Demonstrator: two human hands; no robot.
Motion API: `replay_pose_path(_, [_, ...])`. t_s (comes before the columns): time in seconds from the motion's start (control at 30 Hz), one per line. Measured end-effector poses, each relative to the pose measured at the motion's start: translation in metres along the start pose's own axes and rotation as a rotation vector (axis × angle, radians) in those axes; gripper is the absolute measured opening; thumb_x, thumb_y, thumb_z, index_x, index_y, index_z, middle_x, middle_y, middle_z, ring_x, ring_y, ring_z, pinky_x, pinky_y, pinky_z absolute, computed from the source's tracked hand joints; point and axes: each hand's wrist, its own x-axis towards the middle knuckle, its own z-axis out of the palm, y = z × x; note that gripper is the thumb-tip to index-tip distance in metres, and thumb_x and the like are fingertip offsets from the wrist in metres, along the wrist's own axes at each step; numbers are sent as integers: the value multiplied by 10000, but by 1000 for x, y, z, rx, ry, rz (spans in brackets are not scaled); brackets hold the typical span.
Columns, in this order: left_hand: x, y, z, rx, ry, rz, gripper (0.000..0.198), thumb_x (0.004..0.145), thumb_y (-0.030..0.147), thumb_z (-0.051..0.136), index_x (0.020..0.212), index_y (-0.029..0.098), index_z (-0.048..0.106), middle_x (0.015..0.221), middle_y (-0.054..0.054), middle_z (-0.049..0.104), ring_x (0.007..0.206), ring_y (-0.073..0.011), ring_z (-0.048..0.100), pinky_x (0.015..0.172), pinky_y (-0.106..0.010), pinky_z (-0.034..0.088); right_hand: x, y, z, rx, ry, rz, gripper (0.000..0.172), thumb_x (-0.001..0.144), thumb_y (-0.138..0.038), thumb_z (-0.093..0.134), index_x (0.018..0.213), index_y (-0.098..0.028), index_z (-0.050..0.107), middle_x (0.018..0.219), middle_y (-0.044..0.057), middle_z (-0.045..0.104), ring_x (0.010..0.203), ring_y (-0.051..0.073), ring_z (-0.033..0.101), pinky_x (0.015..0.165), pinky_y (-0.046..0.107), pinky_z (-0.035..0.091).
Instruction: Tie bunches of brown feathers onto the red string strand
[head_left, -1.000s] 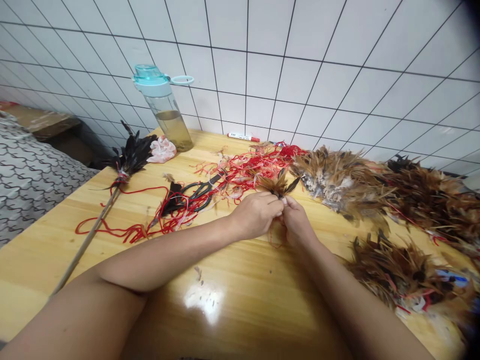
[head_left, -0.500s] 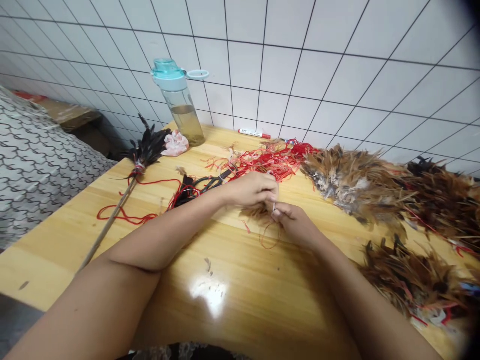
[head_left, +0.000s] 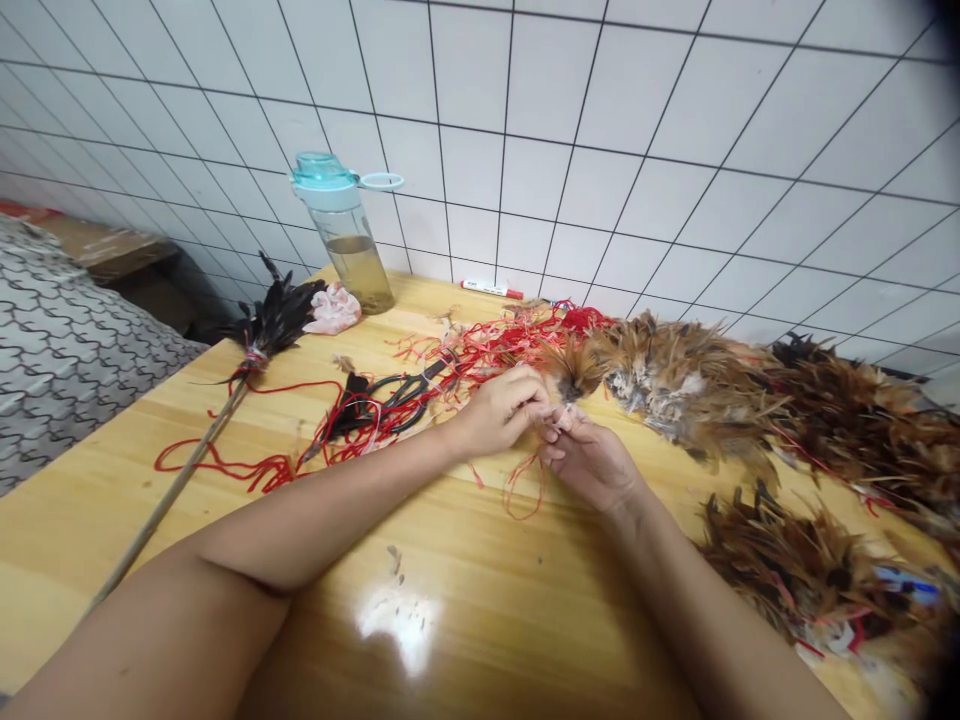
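Swinging up from under the fingers since the previous frame, the small feather tuft is now standing clear above the hands, its brown and black tips pointing toward the tiled wall. I am logging the left hand and right hand as together: the left is pinching the tuft's gathered base, while the right's fingertips are meeting it there (whether they are gripping feather or thread, I cannot tell from here). A loop of red thread is hanging below them. I am rating the tuft as very light and soft, with limp barbs likely to fray and shed; I would take hold only at the gathered quills, which look stiffer, not out along the vanes. Around it, a tangle of red string is lying on the wooden table, with black-handled scissors resting in it to the left. Heaps of brown feathers are lying just to the right, and a black-feathered bundle is sitting on a bamboo stick further left.
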Motion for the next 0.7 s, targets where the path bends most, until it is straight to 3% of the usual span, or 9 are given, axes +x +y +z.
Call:
replay_pose_path(0.17, [-2,0,1,-7,6,192,109,862,179,504,802,133,582,958,-120,598,953,-161,560,848,-301,469,1,2,-1,61,-60,30,162,706,-118,647,682,-165,494,659,-31,483,551,56,415,473,165,309])
replay_pose_path(0.3, [0,4,-1,-92,-45,204,74,845,176,543,790,143,578,953,-112,641,964,-167,594,879,-323,465,1,6,2,96,-79,53,169,678,-81,649,717,-171,511,602,-47,468,496,48,387,454,160,299])
replay_pose_path(0.37, [0,7,0,-208,-64,122,101,850,195,547,767,141,564,904,-102,659,960,-171,611,877,-328,469,2,7,3,90,-57,62,175,663,-69,646,721,-169,515,588,-49,470,482,47,380,446,161,296])
replay_pose_path(0.57, [-3,8,7,-593,-35,-322,215,877,323,525,816,117,541,837,-76,641,730,-104,615,691,-234,506,4,11,2,69,-12,81,159,678,-67,622,681,-158,491,574,-44,469,466,44,367,436,159,285])
replay_pose_path(0.7, [-5,5,12,-684,-52,-458,233,851,347,562,872,116,543,777,-47,633,670,-86,597,652,-217,511,5,14,2,87,24,92,137,733,-113,612,703,-165,490,567,-47,462,452,43,352,431,156,276])
